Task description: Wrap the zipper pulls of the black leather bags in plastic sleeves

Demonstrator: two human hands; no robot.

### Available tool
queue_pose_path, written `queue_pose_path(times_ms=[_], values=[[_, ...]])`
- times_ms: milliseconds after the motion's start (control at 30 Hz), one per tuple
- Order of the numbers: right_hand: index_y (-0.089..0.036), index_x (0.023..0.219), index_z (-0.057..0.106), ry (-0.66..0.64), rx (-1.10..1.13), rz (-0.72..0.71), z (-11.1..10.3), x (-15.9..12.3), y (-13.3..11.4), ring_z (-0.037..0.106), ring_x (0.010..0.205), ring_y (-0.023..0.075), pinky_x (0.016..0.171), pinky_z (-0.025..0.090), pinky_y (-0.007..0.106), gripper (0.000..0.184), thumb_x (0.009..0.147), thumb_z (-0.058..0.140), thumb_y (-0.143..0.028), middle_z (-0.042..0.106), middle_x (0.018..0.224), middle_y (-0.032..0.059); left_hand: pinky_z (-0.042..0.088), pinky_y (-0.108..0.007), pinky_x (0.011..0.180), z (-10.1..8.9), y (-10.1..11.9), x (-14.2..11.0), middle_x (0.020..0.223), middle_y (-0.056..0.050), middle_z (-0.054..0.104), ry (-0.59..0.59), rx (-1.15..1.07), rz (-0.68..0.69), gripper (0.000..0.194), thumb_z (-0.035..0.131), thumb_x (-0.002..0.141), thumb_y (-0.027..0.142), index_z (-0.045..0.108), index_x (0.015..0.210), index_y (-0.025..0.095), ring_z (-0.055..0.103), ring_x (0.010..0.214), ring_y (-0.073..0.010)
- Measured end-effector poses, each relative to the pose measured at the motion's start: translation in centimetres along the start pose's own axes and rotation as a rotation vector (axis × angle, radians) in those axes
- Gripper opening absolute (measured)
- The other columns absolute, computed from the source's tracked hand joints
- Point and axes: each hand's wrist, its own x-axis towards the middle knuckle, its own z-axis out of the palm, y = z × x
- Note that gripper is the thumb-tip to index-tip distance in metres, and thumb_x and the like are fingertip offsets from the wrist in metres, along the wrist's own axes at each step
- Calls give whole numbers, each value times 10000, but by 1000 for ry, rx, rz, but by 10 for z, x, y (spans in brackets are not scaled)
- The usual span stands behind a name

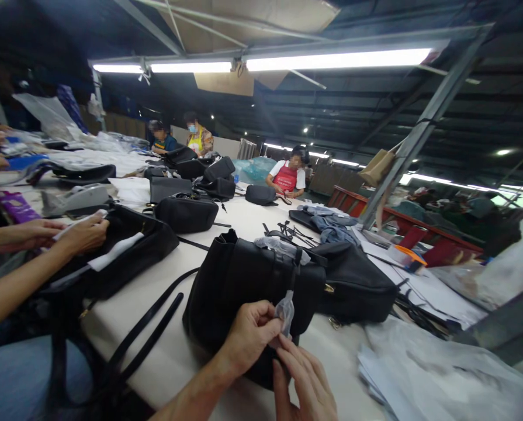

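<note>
Black smooth leather-look bag: standing on the pale cream table, directly beyond both hands, partly hidden behind them at the lower front.
Crumpled clear plastic wrap: gathered at the lower end of a thin black strap, in front of the bag and at the fingertips.
Left hand: nearly closed, pinching the wrap between thumb and fingertips.
Right hand: partly open, with long fingers reaching up to the wrap's lower end, below and right of the left hand; cannot tell whether gripping.
Bag top: covered partly by a second crumpled piece of clear plastic.
Right of the bag: black bag with a gold-coloured zip pull, just beside, farther from the hands.
Left of the bag: long black straps, curving over the table.
Co-worker's hands: holding a thin white strip above a wide black bag, well apart.
Near right corner: loose translucent plastic sheets.
</note>
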Motion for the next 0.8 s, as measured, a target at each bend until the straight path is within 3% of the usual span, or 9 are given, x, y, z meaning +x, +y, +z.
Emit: queue_pose_path(times_ms=[133, 200, 333, 467, 633, 800], values=[[-234, 1075, 660, -109, 218, 361, -8, -5, -3, 680, 952, 181, 806, 547, 272, 231, 938, 495, -147, 730, 1021, 52, 424, -223, 524, -4, 5, 0, 557, 18, 597, -24, -47, -101, 186, 692, 601, 300, 600, 643, 143, 557, 511, -113], [-251, 1041, 656, -157, 290, 459, -9, -5, -5, 687, 953, 182, 803, 549, 265, 204, 951, 485, -186, 725, 1027, 43, 410, -216, 501, -6, 7, 0, 535, 30, 579, -6, -45, -125, 185, 697, 584, 296, 598, 620, 144, 522, 474, -96], [-265, 1003, 646, -192, 299, 426, -4, -11, -10, 669, 1032, 198, 866, 523, 282, 172, 949, 502, -189, 720, 1117, 44, 461, -249, 560, -7, 10, -3, 552, -2, 634, -6, -72, -154, 189, 672, 615, 321, 593, 646, 152, 598, 528, -139], [-268, 971, 650, -259, 281, 415, -1, -17, -15, 672, 977, 199, 797, 531, 264, 167, 946, 499, -201, 708, 1159, 48, 498, -296, 651, -7, 15, -12, 621, -38, 682, -69, -108, -125, 193, 623, 677, 331, 618, 704, 140, 656, 601, -177], [-259, 992, 666, -317, 316, 439, -2, -9, -16, 665, 753, 175, 662, 537, 236, 187, 925, 505, -189, 692, 827, 26, 452, -235, 614, -8, 12, -18, 687, -33, 688, -96, -46, -37, 152, 693, 622, 219, 620, 727, 137, 628, 644, -148], [-245, 928, 651, -456, 357, 384, -8, -2, -21, 705, 879, 171, 762, 546, 212, 160, 901, 525, -150, 737, 1055, 42, 473, -242, 607, -11, 7, -17, 654, -32, 692, -49, -30, -43, 88, 625, 708, 234, 618, 715, 147, 635, 612, -143]])
